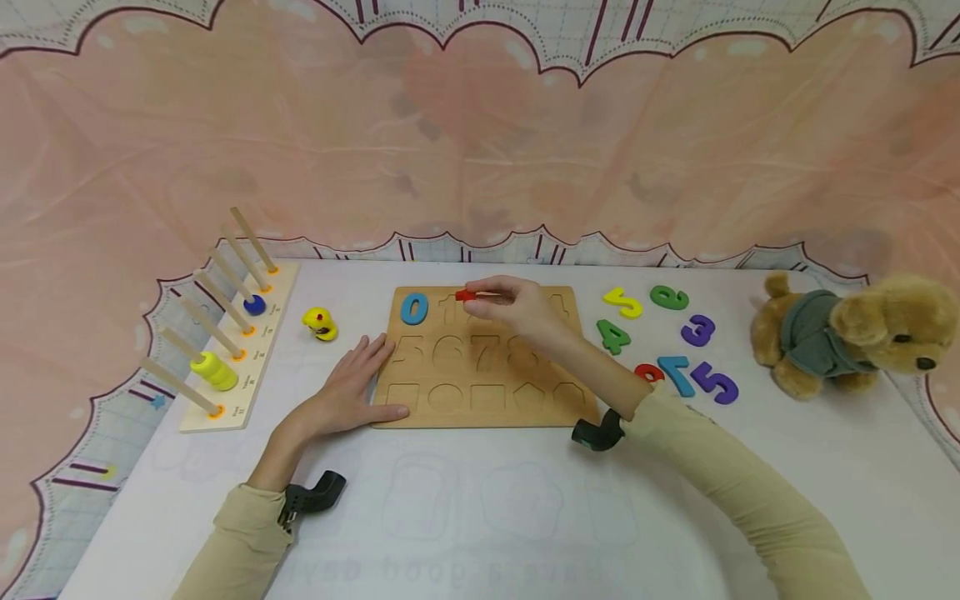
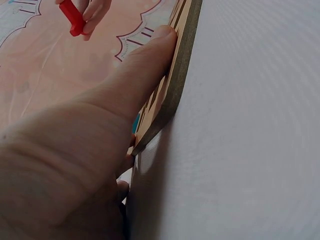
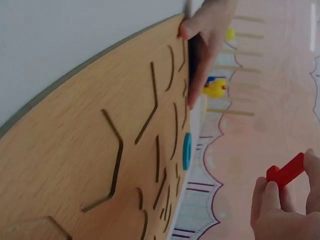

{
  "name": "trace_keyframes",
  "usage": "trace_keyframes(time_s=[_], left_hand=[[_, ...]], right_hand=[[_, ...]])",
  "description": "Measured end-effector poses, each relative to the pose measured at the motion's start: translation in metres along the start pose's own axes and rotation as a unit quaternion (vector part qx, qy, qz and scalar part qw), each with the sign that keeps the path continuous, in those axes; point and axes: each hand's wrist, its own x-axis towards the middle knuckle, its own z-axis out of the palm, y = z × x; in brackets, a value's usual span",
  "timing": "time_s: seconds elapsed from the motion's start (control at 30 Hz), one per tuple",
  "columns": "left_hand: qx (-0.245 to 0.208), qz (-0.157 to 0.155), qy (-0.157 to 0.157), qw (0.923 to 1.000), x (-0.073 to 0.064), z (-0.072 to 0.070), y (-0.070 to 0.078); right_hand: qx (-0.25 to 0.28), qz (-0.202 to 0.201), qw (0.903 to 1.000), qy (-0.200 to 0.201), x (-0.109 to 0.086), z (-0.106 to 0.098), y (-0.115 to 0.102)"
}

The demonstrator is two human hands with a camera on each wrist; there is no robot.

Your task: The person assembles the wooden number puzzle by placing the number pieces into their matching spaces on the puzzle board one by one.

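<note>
A wooden puzzle board (image 1: 480, 417) with number and shape recesses lies flat on the white table. A blue 0 (image 1: 404, 308) sits in its top left recess. My right hand (image 1: 517, 307) pinches a red number 1 piece (image 3: 290, 171) between thumb and fingers, above the board's top row near the 1 recess (image 1: 448, 312). In the left wrist view, the red piece (image 2: 73, 17) is clear of the board. My left hand (image 1: 348, 392) rests at the board's left side, its thumb (image 2: 150, 55) on the lower edge and its fingers spread along the left edge.
Right of the board lie several loose numbers, among them a green 4 (image 1: 613, 337), blue 7 (image 1: 677, 375) and purple 5 (image 1: 715, 383). A plush dog (image 1: 825, 333) sits farther right. At left stand a yellow duck (image 1: 320, 323) and a peg stand (image 1: 247, 392) with upright rods.
</note>
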Motion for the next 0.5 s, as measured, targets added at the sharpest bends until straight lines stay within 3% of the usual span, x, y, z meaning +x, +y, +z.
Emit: trace_keyframes(time_s=[0.17, 0.5], left_hand=[[-0.002, 0.000, 0.001, 1.0000, 0.0001, 0.0004, 0.0001], [0.000, -0.003, 0.001, 1.0000, 0.0004, 0.0000, -0.0001]], right_hand=[[-0.009, -0.029, 0.9995, -0.006, 0.0038, 0.0015, 0.0029], [-0.059, -0.039, 0.9973, -0.021, 0.0071, 0.0051, 0.0044]])
